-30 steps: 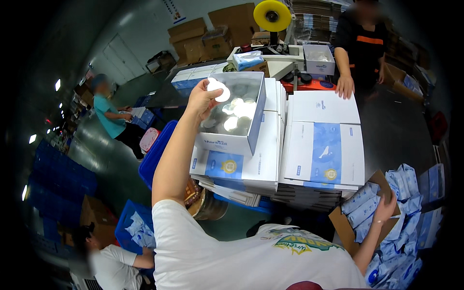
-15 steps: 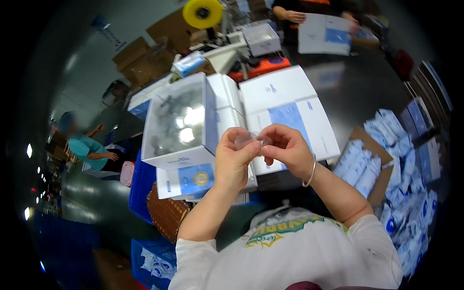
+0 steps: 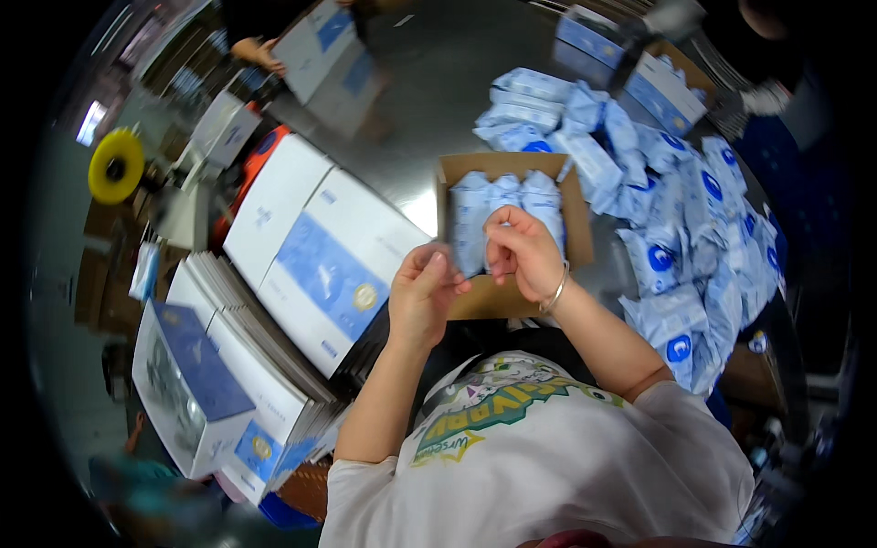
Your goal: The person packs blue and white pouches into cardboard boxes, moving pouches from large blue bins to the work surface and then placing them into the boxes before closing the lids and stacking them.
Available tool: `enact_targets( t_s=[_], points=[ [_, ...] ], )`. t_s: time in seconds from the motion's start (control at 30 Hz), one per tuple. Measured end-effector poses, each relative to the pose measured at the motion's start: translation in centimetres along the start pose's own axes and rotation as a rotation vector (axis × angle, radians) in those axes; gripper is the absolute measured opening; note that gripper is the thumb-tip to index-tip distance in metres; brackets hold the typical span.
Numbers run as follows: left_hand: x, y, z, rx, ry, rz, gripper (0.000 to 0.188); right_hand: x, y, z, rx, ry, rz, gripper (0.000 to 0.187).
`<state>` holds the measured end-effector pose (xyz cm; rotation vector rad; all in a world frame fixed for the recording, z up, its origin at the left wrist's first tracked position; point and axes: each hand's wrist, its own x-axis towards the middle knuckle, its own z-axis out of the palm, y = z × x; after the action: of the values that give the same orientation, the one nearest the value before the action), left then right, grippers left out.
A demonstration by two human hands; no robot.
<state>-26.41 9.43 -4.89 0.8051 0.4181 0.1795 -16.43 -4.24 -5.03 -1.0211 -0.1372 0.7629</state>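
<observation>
Packets [image 3: 471,215] in open carton [image 3: 578,228], ahead of hands; long axes run near edge to far. Right hand [image 3: 528,256] nearer, above them; left hand [image 3: 423,288] off near-left corner. Fingers curled; can't tell whether either grasps anything.

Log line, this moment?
left hand: by open box, grip unclear | right hand: over box, grip unclear | packets: in box, heaped right | carton stack: left of box

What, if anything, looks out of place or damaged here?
No damage stands out. The light-blue packets right of the open brown carton look untidy: they lie heaped at different angles, while those inside line up side by side.
</observation>
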Motion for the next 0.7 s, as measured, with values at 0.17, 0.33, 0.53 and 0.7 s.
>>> enact_targets(
  t_s=[0.17, 0.33, 0.53, 0.7],
  points=[
    [2.1, -2.6, 0.8, 0.055, 0.021, -0.057, 0.018, 3.3, 0.1, -9.5, -0.522, 0.22, -0.011, 0.011],
    [-0.2, -1.1, 1.1, 0.145, 0.198, -0.029, 0.02, 6.6, 2.5, -12.5, -1.302, 0.201, -0.155, 0.018],
    [-8.7, 13.6, -4.8, 1.177, 0.599, 1.118, 0.011, 6.5, -0.4, -14.5, -1.605, 0.3, -0.266, 0.012],
    [-18.7, 26.5, -16.1, 1.919, 1.212, 0.867, 0.024, 4.3, -2.6, -14.8, -1.611, 0.668, -0.486, 0.029]
  ],
)
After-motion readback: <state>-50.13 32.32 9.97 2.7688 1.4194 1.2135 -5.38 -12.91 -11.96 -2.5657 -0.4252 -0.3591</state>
